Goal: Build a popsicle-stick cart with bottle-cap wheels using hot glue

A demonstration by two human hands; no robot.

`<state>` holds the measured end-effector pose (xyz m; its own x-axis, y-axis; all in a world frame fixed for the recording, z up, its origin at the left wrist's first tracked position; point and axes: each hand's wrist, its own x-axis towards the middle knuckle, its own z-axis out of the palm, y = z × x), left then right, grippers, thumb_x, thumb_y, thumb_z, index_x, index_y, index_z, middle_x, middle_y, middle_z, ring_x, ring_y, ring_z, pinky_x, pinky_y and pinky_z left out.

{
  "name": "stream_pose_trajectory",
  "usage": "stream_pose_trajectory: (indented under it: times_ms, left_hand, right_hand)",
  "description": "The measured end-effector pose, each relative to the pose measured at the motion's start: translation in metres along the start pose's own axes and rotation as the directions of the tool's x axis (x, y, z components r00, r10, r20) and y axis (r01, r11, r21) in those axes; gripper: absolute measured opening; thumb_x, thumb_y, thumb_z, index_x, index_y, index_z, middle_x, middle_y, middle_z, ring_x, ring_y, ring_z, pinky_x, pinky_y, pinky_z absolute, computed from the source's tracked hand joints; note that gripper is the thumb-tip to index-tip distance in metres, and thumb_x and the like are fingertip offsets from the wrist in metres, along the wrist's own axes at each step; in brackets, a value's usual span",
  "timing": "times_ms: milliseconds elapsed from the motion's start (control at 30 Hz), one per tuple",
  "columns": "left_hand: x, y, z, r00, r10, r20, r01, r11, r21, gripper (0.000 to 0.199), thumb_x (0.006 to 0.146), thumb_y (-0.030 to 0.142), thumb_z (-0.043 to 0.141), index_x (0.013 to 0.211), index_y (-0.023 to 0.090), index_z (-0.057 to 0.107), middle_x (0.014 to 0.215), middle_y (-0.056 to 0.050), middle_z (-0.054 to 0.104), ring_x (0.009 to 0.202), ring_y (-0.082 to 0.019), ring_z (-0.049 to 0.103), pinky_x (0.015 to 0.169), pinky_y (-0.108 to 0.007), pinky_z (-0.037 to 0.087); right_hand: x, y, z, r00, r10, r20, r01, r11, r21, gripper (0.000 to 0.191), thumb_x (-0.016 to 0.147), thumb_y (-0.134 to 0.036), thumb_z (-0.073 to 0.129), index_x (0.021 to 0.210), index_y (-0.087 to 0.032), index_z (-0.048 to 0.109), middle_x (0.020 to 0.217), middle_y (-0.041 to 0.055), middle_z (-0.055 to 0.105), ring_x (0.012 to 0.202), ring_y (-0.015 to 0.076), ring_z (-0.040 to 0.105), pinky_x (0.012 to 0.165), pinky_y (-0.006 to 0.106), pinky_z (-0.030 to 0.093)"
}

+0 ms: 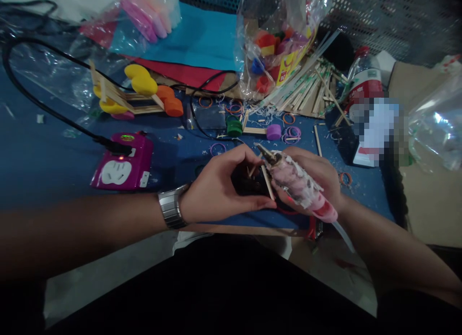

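Observation:
My left hand (220,188), with a silver watch at its wrist, holds a short wooden stick (268,182) upright between thumb and fingers near the table's front edge. My right hand (317,173) is wrapped round a pink hot glue gun (299,183) caked with dried glue. The metal nozzle points up and left, just above the stick's top end. A clear glue stick (343,236) comes out of the gun's rear. Behind the hands, short sticks (255,130) lie between a green cap (234,126) and a purple cap (274,132).
A magenta power box (124,164) with a black cable stands at left. Behind it is a stick frame with yellow caps (140,80). Wooden sticks (306,92), a bottle (364,80) and a bag of caps (270,51) lie at the back; cardboard (426,205) is at right.

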<state>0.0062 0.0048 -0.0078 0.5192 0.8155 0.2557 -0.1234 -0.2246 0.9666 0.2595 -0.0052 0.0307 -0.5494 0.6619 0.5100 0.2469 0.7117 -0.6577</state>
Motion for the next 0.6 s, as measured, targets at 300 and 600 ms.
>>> stream_pose_trajectory:
  times_ms: [300,600]
  left_hand:
    - [0.001,-0.005,-0.003,1.0,-0.027,-0.01,0.027,1.0,-0.008,0.062,0.081,0.041,0.11,0.125,0.023,0.07,0.111,-0.006,0.076,0.107,-0.028,0.079,0.083,-0.039,0.067]
    - [0.001,-0.004,-0.003,1.0,-0.008,-0.018,0.008,1.0,0.001,0.059,0.082,0.042,0.109,0.121,0.025,0.068,0.106,-0.004,0.074,0.102,-0.026,0.077,0.081,-0.039,0.066]
  right_hand:
    - [-0.005,-0.008,-0.005,0.999,0.052,0.005,-0.051,0.995,-0.088,0.014,0.1,-0.02,0.082,0.109,-0.024,0.073,0.105,0.005,0.082,0.092,0.0203,0.081,0.084,0.031,0.068]
    - [-0.007,-0.01,-0.003,0.998,0.064,0.013,-0.062,0.99,-0.129,0.011,0.102,-0.018,0.082,0.102,-0.023,0.073,0.093,0.0019,0.077,0.077,0.0158,0.073,0.074,0.028,0.061]
